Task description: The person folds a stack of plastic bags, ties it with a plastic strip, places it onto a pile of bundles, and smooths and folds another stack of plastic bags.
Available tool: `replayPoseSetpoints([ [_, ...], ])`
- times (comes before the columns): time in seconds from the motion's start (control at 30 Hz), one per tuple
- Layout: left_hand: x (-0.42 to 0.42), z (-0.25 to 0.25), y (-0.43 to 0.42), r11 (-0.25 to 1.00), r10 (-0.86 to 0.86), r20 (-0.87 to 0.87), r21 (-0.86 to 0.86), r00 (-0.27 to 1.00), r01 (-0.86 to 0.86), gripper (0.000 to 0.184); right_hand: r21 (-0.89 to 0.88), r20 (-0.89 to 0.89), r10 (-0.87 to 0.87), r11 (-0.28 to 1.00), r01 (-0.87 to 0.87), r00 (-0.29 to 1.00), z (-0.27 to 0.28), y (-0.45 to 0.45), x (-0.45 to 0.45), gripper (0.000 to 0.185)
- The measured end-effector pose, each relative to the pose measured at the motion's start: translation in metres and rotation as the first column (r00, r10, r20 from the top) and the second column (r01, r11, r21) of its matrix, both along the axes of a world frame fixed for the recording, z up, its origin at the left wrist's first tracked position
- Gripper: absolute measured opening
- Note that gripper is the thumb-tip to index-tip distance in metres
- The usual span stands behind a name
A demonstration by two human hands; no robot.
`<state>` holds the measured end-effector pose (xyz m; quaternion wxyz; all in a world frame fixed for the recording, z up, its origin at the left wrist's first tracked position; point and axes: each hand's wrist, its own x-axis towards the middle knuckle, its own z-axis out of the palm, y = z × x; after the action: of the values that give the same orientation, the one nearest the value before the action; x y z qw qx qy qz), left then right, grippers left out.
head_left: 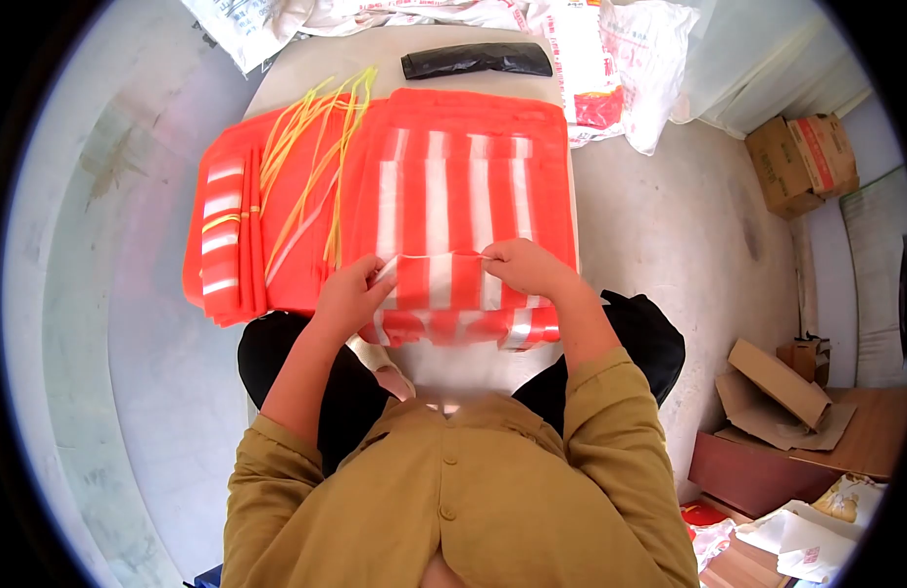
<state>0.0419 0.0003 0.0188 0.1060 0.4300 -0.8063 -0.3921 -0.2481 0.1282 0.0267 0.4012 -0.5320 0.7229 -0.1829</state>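
Head-worn fisheye view, looking forward and down, near striped plastic [461,206]

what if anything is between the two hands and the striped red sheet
Nothing visible stands in the way: the left hand and the right hand both pinch the striped red sheet. The yellow strings lie off to its left, and the black roll lies beyond it.
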Motion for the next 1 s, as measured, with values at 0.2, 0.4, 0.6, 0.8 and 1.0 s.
replayPoseSetpoints([
  [0.2,-0.008,-0.012,-0.001,0.995,0.073,0.105,-0.073,0.992,-0.066,0.024,-0.089,-0.169,-0.114,0.991,0.1,0.979,-0.01,-0.004,0.007,0.027],
  [0.4,-0.016,-0.019,0.009,0.975,0.125,0.144,-0.199,0.982,-0.095,0.024,-0.567,-0.5,-0.27,0.82,-0.075,0.823,-0.037,0.024,0.014,0.021],
  [0.6,-0.006,-0.038,0.011,0.762,-0.121,0.003,-0.641,0.993,0.095,0.031,-0.63,-0.484,-0.081,0.723,-0.283,0.872,-0.034,0.062,0.024,0.037],
  [0.8,0.002,-0.018,0.018,0.734,-0.423,0.056,-0.564,0.904,0.378,0.054,-0.497,-0.487,0.021,0.816,-0.297,0.873,-0.037,0.076,0.01,0.055],
  [1.0,0.01,-0.024,0.007,0.777,-0.358,0.105,-0.517,0.928,0.358,0.053,-0.357,-0.578,0.049,0.882,-0.306,0.815,-0.036,0.077,0.0,0.053],
])
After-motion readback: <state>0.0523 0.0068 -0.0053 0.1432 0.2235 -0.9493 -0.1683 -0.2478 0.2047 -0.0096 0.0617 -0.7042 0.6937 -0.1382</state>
